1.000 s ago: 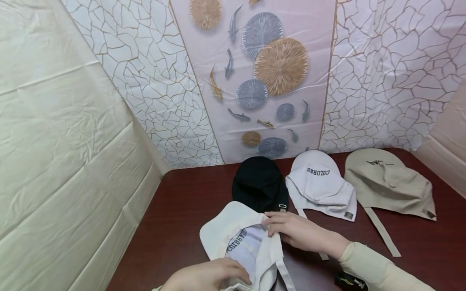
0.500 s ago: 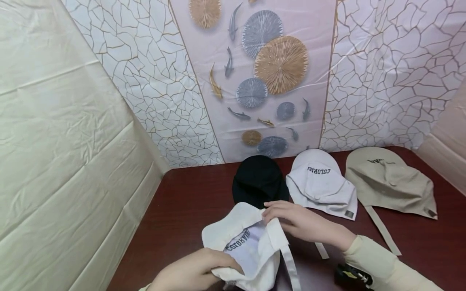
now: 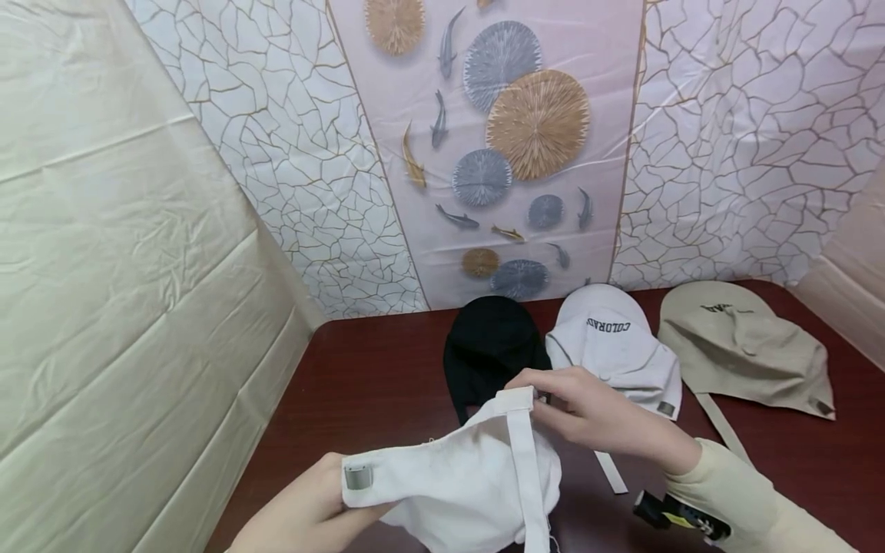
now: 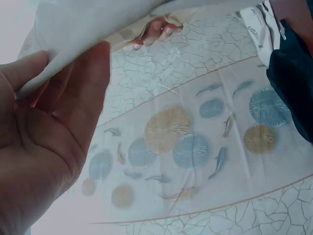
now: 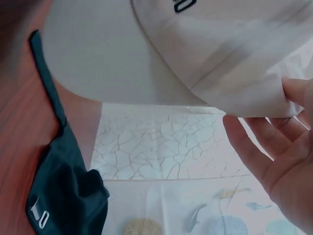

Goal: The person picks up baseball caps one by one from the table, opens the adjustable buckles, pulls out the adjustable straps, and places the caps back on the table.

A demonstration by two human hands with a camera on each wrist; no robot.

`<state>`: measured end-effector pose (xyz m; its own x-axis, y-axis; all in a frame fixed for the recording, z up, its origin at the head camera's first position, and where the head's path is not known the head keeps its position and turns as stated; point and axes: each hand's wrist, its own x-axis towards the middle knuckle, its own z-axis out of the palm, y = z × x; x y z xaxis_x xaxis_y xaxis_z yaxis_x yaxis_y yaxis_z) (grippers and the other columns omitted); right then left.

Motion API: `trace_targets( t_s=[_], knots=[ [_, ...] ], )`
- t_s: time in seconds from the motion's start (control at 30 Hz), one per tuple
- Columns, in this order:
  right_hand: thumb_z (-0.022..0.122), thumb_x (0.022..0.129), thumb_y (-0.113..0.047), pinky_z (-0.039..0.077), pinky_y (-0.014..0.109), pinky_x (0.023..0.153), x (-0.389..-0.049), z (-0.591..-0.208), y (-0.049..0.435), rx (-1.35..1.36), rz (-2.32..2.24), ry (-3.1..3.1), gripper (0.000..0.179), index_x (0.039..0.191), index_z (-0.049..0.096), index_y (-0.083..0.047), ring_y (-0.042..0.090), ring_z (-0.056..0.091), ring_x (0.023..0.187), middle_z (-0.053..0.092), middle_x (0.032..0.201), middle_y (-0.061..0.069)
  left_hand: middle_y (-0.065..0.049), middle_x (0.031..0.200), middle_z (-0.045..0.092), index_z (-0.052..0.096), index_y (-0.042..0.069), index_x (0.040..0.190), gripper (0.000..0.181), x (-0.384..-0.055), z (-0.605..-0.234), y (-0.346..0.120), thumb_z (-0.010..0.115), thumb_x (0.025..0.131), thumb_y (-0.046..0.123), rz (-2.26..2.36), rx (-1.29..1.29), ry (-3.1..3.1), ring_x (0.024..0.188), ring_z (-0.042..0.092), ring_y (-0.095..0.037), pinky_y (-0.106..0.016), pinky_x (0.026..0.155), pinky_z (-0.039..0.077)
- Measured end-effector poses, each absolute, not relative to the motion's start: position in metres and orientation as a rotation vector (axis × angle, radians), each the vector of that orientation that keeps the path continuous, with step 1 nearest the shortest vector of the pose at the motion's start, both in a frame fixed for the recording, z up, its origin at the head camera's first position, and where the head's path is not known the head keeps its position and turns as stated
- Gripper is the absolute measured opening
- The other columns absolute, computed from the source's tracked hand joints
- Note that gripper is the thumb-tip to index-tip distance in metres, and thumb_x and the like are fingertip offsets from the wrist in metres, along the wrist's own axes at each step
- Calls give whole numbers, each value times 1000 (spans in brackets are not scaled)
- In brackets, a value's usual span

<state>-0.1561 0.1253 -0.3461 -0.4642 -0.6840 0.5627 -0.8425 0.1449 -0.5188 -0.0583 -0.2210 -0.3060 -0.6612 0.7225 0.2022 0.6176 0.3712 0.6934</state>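
Both hands hold a white baseball cap (image 3: 463,484) above the near part of the table, its back edge raised. My left hand (image 3: 307,503) pinches the edge by the small metal tab (image 3: 358,476), thumb below. At the opposite side, my right hand (image 3: 594,411) grips the edge where a long white strap (image 3: 527,468) hangs down. The left wrist view has the left hand (image 4: 49,132) pinching the cap's fabric (image 4: 102,22). In the right wrist view, the brim and part of the black lettering show on the cap (image 5: 234,58), the right hand (image 5: 288,152) holding its lower edge.
A black cap (image 3: 491,346), a white cap with dark lettering (image 3: 608,353) and a beige cap (image 3: 740,346) lie in a row at the back of the dark red table (image 3: 346,384). Patterned cloth (image 3: 297,153) hangs behind; a cream cloth (image 3: 138,269) slopes along the left.
The white cap has been turned: its open inside and lettering faced up earlier, and now its back edge faces me. The left hand moved left; the right hand still holds the strap side.
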Motion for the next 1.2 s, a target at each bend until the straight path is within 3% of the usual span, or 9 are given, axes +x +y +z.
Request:
trace_targets(
  t_s=[0.17,0.27,0.47,0.63,0.7,0.87,1.0,1.07,1.2],
  knots=[
    [56,98,7,48,21,62,-152,-346,122,1549,1272,-2213,44,124,64,-28,-3,47,64,69,108,-14,5,124,68,64,21,134,31,-56,-306,-221,58,104,16,1215,1128,2463,100,64,-8,-30,85,55],
    [54,99,7,43,18,55,-153,-348,118,1572,1327,-2196,42,125,64,-25,-6,38,57,68,95,-13,4,123,67,63,21,133,30,-58,-308,-223,60,103,20,1217,1088,2505,101,64,-10,-30,88,54],
    [55,104,-6,37,17,50,-157,-354,101,1484,1388,-2298,26,114,62,-30,-4,36,51,42,65,-16,9,106,67,66,21,120,21,-68,-316,-233,63,101,13,1223,1139,2705,91,62,-7,-27,80,53],
    [53,107,-30,37,20,52,-164,-366,82,1359,1486,-2479,7,107,60,-31,1,35,50,38,64,-12,13,85,62,68,24,99,13,-78,-328,-244,64,100,11,1253,1026,2833,75,55,-4,-24,66,49],
    [53,106,-35,41,22,57,-168,-371,75,1324,1555,-2526,10,108,61,-31,2,41,54,46,67,-12,13,82,62,68,25,95,13,-83,-333,-249,64,100,14,1254,947,2860,72,55,-3,-25,63,49],
    [53,106,-36,48,26,69,-180,-385,59,1274,1635,-2601,17,117,62,-27,6,57,71,66,88,-12,11,77,61,68,23,89,14,-100,-343,-263,63,101,25,1227,704,2895,70,55,-4,-26,62,50],
    [53,106,-33,50,27,74,-189,-397,48,1269,1596,-2649,26,127,63,-19,6,63,82,71,100,-8,8,81,65,70,18,92,18,-116,-353,-276,62,102,31,1204,576,2852,74,59,-6,-27,66,51],
    [53,106,-30,50,26,73,-193,-404,42,1272,1570,-2675,26,126,63,-16,5,63,79,71,96,-7,6,87,68,71,16,98,18,-123,-361,-281,62,102,31,1182,547,2825,78,62,-6,-28,69,53],
    [53,106,-23,47,24,64,-200,-420,30,1303,1454,-2733,14,111,64,-17,5,54,62,59,74,-9,4,90,70,72,13,105,20,-136,-381,-290,63,101,30,1058,536,2827,80,62,-5,-27,71,52]
  ],
)
